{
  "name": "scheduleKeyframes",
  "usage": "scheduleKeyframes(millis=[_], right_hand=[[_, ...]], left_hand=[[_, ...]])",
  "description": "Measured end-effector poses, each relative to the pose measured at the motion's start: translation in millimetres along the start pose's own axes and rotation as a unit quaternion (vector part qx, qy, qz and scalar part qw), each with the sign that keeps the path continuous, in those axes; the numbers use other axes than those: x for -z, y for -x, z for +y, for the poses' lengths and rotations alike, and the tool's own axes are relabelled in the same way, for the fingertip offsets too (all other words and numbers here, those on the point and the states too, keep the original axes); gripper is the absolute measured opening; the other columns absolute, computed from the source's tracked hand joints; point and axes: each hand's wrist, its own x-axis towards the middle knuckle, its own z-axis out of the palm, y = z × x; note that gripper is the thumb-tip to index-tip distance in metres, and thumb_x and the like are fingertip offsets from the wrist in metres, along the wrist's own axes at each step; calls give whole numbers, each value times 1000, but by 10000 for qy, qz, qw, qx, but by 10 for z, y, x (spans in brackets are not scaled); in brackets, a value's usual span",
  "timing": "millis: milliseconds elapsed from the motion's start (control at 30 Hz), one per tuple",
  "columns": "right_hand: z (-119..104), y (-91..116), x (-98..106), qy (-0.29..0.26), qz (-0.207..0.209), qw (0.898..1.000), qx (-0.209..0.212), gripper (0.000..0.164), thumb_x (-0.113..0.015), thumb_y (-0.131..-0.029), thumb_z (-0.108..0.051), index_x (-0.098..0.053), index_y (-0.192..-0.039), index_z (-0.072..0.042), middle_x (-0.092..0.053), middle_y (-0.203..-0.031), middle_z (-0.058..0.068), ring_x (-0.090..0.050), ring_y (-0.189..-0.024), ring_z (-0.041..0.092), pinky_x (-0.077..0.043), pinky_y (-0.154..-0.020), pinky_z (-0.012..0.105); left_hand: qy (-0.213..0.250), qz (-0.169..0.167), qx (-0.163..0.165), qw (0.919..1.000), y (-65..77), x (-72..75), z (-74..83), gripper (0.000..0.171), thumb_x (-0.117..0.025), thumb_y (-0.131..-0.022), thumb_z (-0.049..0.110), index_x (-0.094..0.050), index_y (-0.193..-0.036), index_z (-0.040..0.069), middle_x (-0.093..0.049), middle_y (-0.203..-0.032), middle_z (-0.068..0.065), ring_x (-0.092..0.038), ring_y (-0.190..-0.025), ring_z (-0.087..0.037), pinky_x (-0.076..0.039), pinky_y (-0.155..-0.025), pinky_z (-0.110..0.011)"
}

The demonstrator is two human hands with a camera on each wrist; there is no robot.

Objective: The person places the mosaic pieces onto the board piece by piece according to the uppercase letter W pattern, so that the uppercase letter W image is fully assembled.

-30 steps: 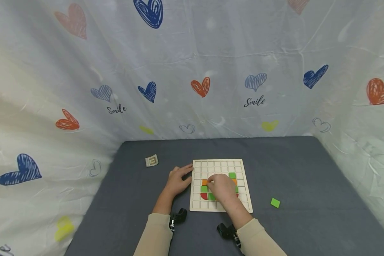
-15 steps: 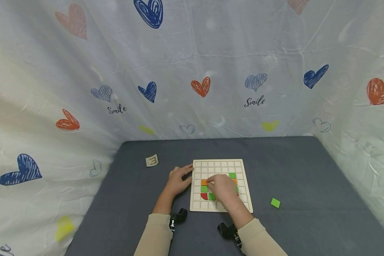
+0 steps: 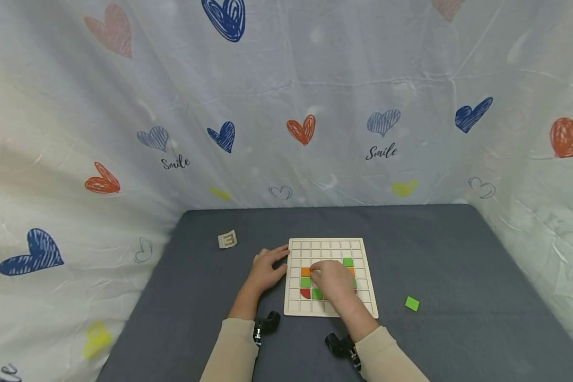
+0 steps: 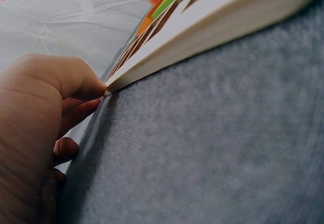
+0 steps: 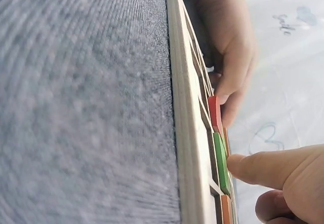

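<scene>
A pale wooden grid board [image 3: 324,245] lies flat on the dark table. My left hand [image 3: 266,271] rests at its left edge; in the left wrist view the thumb [image 4: 83,80] touches the board's side. Over the middle of the board is my right hand [image 3: 334,278], fingers bent down beside an orange tile [image 3: 305,271]. Whether a tile is between those fingertips is hidden. Green tiles [image 3: 305,282] and a red rounded tile [image 3: 306,293] sit in the lower cells. Another green tile [image 3: 348,262] is farther up on the right. In the right wrist view, a fingertip is by a green tile [image 5: 220,163].
One loose green tile [image 3: 412,303] lies on the table [image 3: 458,254] to the right of the board. A small printed paper piece [image 3: 227,240] is at the back left. A white curtain [image 3: 334,63] with hearts hangs behind and at both sides.
</scene>
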Motion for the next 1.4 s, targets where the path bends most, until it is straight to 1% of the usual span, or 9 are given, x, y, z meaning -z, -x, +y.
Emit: scheduleKeyframes(millis=[267, 433, 533, 733, 767, 867, 1000, 1200, 1400], right_hand=[[-7, -25, -34, 233, -184, 9992, 270, 22, -72, -96, -24, -82, -115, -21, -78, -102, 1, -46, -48, 11, -30, -40, 28], [-9, -22, -45, 414, -239, 9981, 379, 20, -74, -95, -26, -83, -112, -21, -78, -105, 1, -54, -55, 11, -34, -42, 29], [-8, -24, -31, 395, -275, 9981, 381, 19, -75, -95, -26, -83, -112, -21, -78, -105, 1, -58, -59, 11, -36, -42, 29], [10, -32, 66, 113, -330, 9990, 273, 20, -72, -97, -24, -82, -114, -21, -77, -107, 0, -54, -56, 11, -35, -43, 29], [17, -32, 88, 71, -311, 9992, 230, 20, -72, -97, -25, -82, -114, -21, -77, -106, 0, -53, -55, 11, -35, -43, 29], [42, -25, 174, -10, -288, 9994, 171, 23, -72, -96, -26, -81, -118, -21, -75, -85, -1, -51, -53, 11, -35, -43, 30], [83, -1, 308, -195, -244, 9994, 157, 27, -73, -96, -27, -79, -121, -21, -59, -62, -7, -46, -52, 11, -32, -45, 30], [176, 127, 522, -451, -174, 9987, 148, 29, -72, -97, -25, -77, -125, -20, -46, -53, -6, -35, -47, 12, -24, -46, 29], [319, 325, 723, -633, -115, 9978, -177, 33, -71, -97, -24, -75, -129, -18, -36, -53, -5, -29, -48, 12, -22, -47, 28]], left_hand=[[27, 43, -94, 9999, -1, 0, -15, 44, -65, -96, 19, -67, -139, 13, -58, -148, 2, -50, -95, -18, -36, -88, -44], [-39, 56, -154, 9999, -5, 3, -18, 44, -65, -95, 20, -68, -139, 13, -58, -147, 2, -50, -93, -18, -37, -88, -44], [-31, 47, -159, 9999, -8, 7, -11, 44, -65, -95, 20, -67, -139, 13, -58, -147, 2, -50, -93, -18, -37, -88, -44], [-11, 46, -157, 9999, -5, 12, 2, 45, -65, -95, 20, -68, -139, 12, -58, -147, 1, -51, -94, -19, -37, -88, -45], [-9, 36, -147, 9999, -4, 14, 4, 45, -65, -95, 20, -67, -139, 12, -58, -148, 1, -51, -95, -19, -37, -88, -46], [21, 2, -121, 9999, -1, 19, 5, 45, -65, -96, 20, -66, -140, 12, -57, -149, 1, -51, -97, -20, -36, -90, -46], [72, -3, -103, 9999, 0, 23, 6, 46, -64, -96, 19, -65, -141, 11, -57, -149, 0, -50, -97, -21, -34, -90, -47], [87, -66, -81, 9999, 8, 24, -13, 46, -65, -96, 19, -65, -141, 11, -56, -150, -1, -50, -99, -22, -34, -90, -47], [107, -48, -70, 9999, 5, 7, -13, 46, -66, -95, 20, -66, -141, 12, -57, -149, 1, -51, -100, -22, -35, -92, -47]])
